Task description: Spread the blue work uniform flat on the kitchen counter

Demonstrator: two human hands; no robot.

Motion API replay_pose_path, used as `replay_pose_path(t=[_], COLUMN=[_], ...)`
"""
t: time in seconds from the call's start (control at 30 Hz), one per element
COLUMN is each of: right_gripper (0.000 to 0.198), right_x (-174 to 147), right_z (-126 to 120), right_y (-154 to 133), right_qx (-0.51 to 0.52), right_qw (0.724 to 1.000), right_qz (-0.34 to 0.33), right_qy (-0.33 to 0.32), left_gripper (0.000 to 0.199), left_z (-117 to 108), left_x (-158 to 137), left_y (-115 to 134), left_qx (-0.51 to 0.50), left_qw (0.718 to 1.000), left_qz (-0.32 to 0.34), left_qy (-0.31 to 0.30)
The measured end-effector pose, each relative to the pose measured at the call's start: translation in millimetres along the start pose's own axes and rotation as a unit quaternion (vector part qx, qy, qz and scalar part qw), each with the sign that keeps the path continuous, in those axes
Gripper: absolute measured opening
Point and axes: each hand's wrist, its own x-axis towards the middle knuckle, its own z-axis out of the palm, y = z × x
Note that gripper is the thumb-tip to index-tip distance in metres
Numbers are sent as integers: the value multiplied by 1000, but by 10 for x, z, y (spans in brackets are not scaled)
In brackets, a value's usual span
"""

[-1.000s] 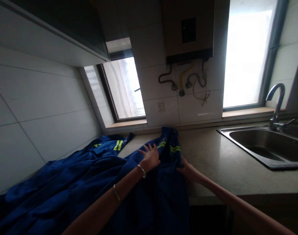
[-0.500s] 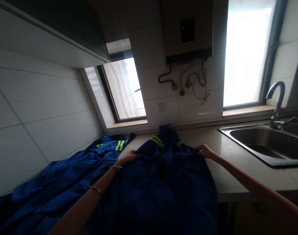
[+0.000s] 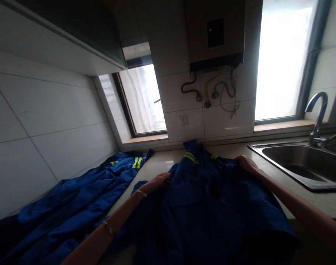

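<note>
A dark blue work jacket of stiff woven cloth with yellow-green reflective stripes (image 3: 206,198) is lying spread across the pale, smooth stone countertop (image 3: 154,167), its lower part hanging over the front edge toward the camera. The fabric is bunching into soft ridges and shallow folds near the collar, where two short reflective bands are showing.

The left hand (image 3: 158,180) is resting on the jacket's left edge, fingers curled and closed on a fold of the cloth; a thin metal bracelet is sitting at the wrist and another further up the forearm. The right hand (image 3: 247,163) is pressing on the jacket's right shoulder area, fingers bent over a pinch of fabric, though the dim light is hiding how firmly they are closing.

A second blue garment of the same cloth with reflective striping (image 3: 74,206) is lying crumpled along the glossy white tiled wall (image 3: 46,129), just beside the jacket and apart from both hands. To the right, a rectangular brushed steel sink (image 3: 300,165) is set into the counter, with a curved chrome tap (image 3: 318,114) arching over it. A boxy wall heater with looping pipes (image 3: 214,40) is hanging between two bright windows.
</note>
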Motion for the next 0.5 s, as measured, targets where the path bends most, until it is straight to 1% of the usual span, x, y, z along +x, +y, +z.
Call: replay_pose_path(t=[0.03, 0.07, 0.1, 0.17, 0.2, 0.23, 0.27, 0.33, 0.4, 0.47, 0.5], right_gripper=[47, 47, 46, 43, 40, 38, 37, 38, 45, 52, 54], right_x=[-5, -11, -19, -52, -79, -117, -168, -308, -490, -686, -779], right_z=[-20, -40, -59, -103, -127, -150, -173, -200, -190, -132, -87], right_y=[22, 29, 16, -98, -205, -342, -505, -865, -1196, -1428, -1497], right_qx=[-17, -36, -54, -82, -89, -92, -88, -67, -45, -37, -39], right_qw=[1000, 999, 998, 996, 995, 994, 992, 987, 980, 972, 967], right_qz=[-6, -14, -22, -30, -37, -48, -69, -134, -192, -231, -245], right_qy=[-3, -5, -5, 7, 21, 36, 50, 53, 18, -36, -63], left_gripper=[48, 47, 45, 43, 42, 42, 43, 45, 42, 42, 44], left_z=[-84, -184, -293, -506, -596, -668, -722, -780, -796, -798, -797], left_x=[-27, -51, -71, -93, -95, -93, -89, -93, -126, -185, -216], left_y=[-27, -69, -126, -278, -364, -448, -526, -638, -668, -623, -582], left_qx=[14, 43, 90, 202, 249, 275, 278, 237, 179, 138, 131], left_qw=[1000, 999, 994, 972, 958, 951, 953, 965, 970, 971, 969], left_qz=[10, 24, 40, 56, 45, 17, -23, -107, -162, -170, -167], left_qy=[-3, 9, 37, 110, 134, 137, 117, 41, -36, -98, -124])
